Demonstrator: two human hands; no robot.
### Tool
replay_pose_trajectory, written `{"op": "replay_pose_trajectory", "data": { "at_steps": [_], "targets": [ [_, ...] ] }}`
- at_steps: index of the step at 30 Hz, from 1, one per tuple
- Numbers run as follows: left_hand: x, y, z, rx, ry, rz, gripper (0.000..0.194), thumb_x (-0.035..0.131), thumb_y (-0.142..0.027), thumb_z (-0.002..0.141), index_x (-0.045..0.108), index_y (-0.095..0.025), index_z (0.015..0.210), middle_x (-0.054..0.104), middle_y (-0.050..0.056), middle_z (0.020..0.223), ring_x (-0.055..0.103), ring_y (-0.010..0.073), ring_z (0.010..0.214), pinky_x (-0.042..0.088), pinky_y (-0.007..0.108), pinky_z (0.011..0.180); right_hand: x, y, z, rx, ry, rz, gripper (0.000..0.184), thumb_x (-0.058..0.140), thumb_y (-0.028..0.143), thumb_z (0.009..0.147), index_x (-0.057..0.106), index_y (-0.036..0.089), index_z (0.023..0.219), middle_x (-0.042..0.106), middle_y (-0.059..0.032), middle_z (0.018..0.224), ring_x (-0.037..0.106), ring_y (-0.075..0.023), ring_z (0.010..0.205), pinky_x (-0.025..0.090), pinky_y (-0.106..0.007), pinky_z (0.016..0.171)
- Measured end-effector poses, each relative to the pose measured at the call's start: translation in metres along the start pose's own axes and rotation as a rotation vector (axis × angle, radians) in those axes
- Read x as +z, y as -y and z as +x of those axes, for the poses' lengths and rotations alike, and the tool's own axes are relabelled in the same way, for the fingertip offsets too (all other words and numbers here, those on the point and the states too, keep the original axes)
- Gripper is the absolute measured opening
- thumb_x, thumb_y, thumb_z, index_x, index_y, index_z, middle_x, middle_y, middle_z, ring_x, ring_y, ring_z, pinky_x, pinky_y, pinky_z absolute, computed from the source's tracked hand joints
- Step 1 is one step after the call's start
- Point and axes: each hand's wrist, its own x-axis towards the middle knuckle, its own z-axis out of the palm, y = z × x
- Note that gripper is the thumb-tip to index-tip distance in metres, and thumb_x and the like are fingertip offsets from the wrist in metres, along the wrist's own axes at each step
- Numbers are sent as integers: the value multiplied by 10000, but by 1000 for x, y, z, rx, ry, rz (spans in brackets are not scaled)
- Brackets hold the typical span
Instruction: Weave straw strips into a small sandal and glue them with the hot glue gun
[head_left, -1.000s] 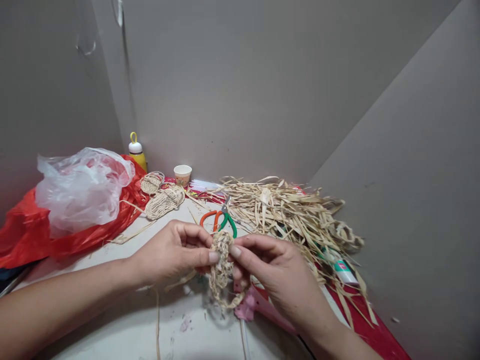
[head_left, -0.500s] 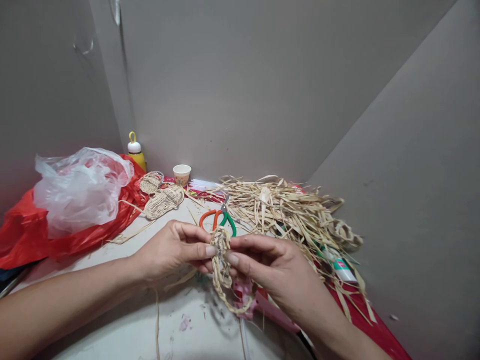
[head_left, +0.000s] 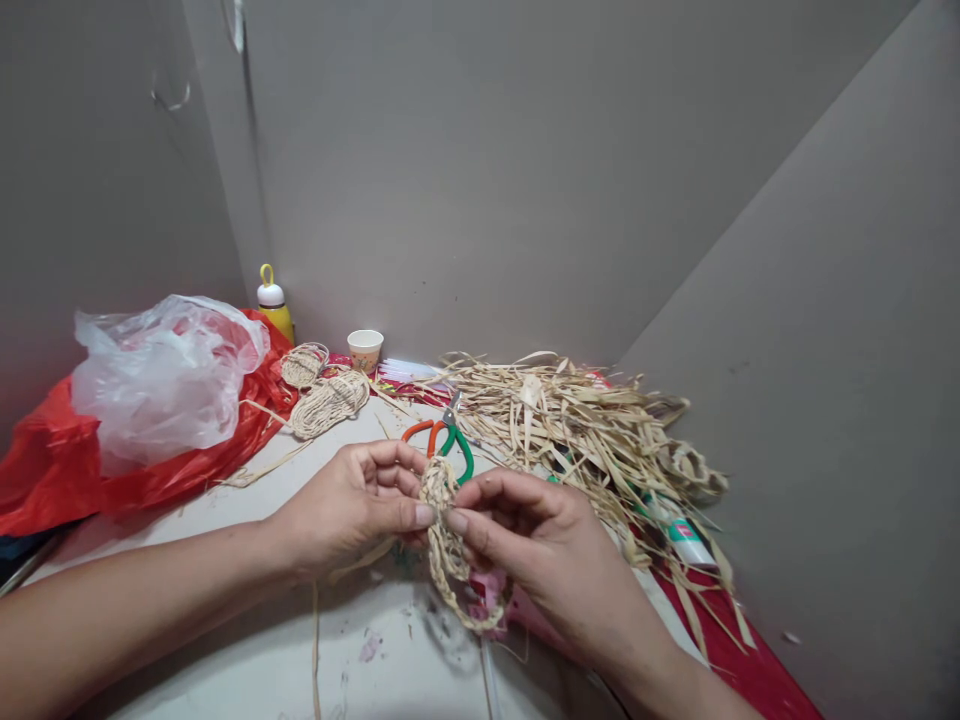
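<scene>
Between my two hands is a small piece of braided straw point(head_left: 442, 490), upright, with a loose braid curving down from its lower end. My left hand point(head_left: 379, 497) pinches its left edge between thumb and fingers. From the other side, my right hand point(head_left: 517, 525) grips the right edge with thumb and forefinger. Just behind the piece lie scissors point(head_left: 463, 455) with orange and green handles, partly covered by it. A pink object point(head_left: 491, 590) sits below the braid, mostly hidden by my right hand.
Dry straw strips point(head_left: 555, 410) are heaped at the back right, beside a white-and-green bottle point(head_left: 686, 540). Woven straw pieces point(head_left: 330, 403), a paper cup point(head_left: 365, 350) and a yellow bottle point(head_left: 276, 310) stand along the back. Plastic bags point(head_left: 161, 385) fill the left. Grey walls enclose the table point(head_left: 247, 620).
My thumbs have shifted slightly on the braided straw, and its top has tilted a little to the left. Both hands keep their hold.
</scene>
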Motion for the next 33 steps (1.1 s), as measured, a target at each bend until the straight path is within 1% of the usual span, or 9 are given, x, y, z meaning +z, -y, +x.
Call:
{"op": "replay_pose_trajectory", "data": {
  "at_steps": [4,8,12,16,19,23,29,31,33],
  "targets": [
    [2,-1,-1,-6,-8,-15,433,863,-203,612,619,-125,960,673,7,726,597,97,595,497,253,623,-1,1,-2,15,12,-16,157,769,302,723,696,166,751,598,28,572,494,-80,485,386,-190,466],
    [5,-2,-4,-32,6,22,358,873,-253,601,626,-109,818,651,2,679,579,90,588,481,237,612,-2,1,-1,30,35,-8,182,783,309,709,670,170,740,586,42,560,505,-78,491,389,-179,469],
    [4,-2,-4,-29,-32,81,360,882,-278,583,611,-122,763,601,-36,618,520,64,541,423,203,566,-6,8,2,107,123,-21,268,758,401,740,664,169,838,681,-3,627,566,-95,501,458,-203,507],
    [2,1,-3,-5,20,132,272,823,-246,668,642,-123,829,634,-9,715,540,72,615,411,203,608,-7,14,3,108,62,-11,340,743,479,745,616,186,860,682,2,619,578,-112,476,455,-208,457],
    [1,4,-3,39,44,163,263,784,-186,705,616,-148,904,621,-26,741,528,70,637,404,201,623,-6,13,2,96,26,-77,326,792,444,691,653,167,792,641,14,557,549,-109,449,436,-206,429],
    [1,5,-5,79,50,196,400,769,-146,715,540,-201,1038,552,-81,671,454,61,586,355,184,571,-4,8,2,92,52,-138,260,749,407,732,693,155,761,627,14,561,526,-101,442,411,-212,434],
    [0,3,-2,60,104,187,380,792,-227,712,554,-175,1004,615,-26,767,512,83,652,394,214,629,-2,4,6,70,110,-115,192,701,350,781,704,159,761,599,29,547,490,-86,461,412,-205,460],
    [-3,0,0,72,84,190,350,788,-242,721,567,-167,983,628,-9,799,533,92,678,414,222,647,-6,8,4,8,35,-145,198,692,362,792,721,170,834,644,5,596,530,-107,481,440,-223,464],
    [-9,-6,3,137,10,221,322,775,-234,740,578,-171,987,614,-20,771,526,86,663,412,206,618,-14,15,-1,-159,-156,-174,196,689,375,807,721,199,886,673,-10,655,568,-128,519,466,-236,477]
  ]
}}
